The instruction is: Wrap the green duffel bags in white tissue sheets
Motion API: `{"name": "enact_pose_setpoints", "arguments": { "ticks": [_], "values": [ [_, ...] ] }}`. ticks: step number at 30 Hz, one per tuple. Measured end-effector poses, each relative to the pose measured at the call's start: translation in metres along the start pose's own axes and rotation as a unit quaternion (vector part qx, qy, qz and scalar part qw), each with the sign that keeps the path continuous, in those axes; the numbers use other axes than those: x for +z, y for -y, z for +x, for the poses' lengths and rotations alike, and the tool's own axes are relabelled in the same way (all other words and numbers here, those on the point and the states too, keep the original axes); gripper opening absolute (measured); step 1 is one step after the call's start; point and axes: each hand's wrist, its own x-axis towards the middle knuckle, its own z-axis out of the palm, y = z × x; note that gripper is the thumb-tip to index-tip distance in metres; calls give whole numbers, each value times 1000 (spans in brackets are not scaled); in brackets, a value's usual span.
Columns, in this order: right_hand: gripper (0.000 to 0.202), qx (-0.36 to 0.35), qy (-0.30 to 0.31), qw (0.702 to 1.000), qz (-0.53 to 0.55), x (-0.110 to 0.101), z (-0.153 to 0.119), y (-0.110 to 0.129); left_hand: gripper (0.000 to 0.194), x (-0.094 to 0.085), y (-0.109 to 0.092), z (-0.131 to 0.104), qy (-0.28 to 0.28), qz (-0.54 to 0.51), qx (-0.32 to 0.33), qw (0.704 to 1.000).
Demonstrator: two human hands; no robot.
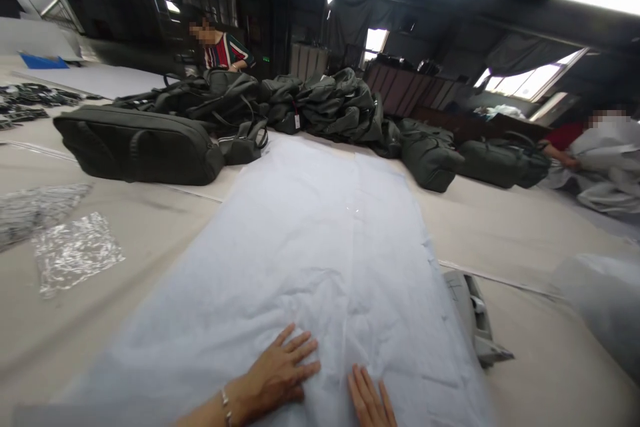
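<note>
A long pale bluish-white sheet (pixel 310 233), which looks like thin plastic or cloth, stretches away from me across the table, wrinkled in front of my hands. My left hand (pixel 277 373) rests on it with fingers spread, a bracelet on its wrist. To its right, my right hand (pixel 370 397) lies on the same sheet with its fingers stretched out; the lower part is cut off by the frame's edge. Neither hand grips anything. A grey tape dispenser-like tool (pixel 473 313) stands beside the sheet's right edge.
Dark green bags (pixel 140 147) are heaped along the far side, with more bags (pixel 433 157) at right. A clear plastic packet (pixel 77 253) lies left, near black straps (pixel 30 100). One person (pixel 225 50) stands behind the bags; another person (pixel 565 147) handles pale material at far right.
</note>
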Motion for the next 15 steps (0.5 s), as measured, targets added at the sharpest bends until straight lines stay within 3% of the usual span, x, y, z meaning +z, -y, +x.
{"name": "enact_pose_setpoints", "arguments": {
  "ticks": [4,7,9,11,13,15],
  "values": [
    [60,13,29,998,60,-3,7,11,32,-33,0,-15,-29,-32,-55,998],
    [70,9,31,996,87,4,7,15,38,-45,-9,-29,-51,-34,-84,995],
    [70,3,31,995,91,8,4,15,62,-37,-21,-34,-18,-32,-66,997],
    [71,0,26,995,95,12,3,15,79,-19,-33,-33,31,-32,-57,997],
    [71,2,19,995,101,13,2,15,66,3,-42,-28,41,-30,-86,995],
    [70,4,20,993,114,14,3,15,41,21,-43,-22,-5,-24,-130,991]
  ]
}}
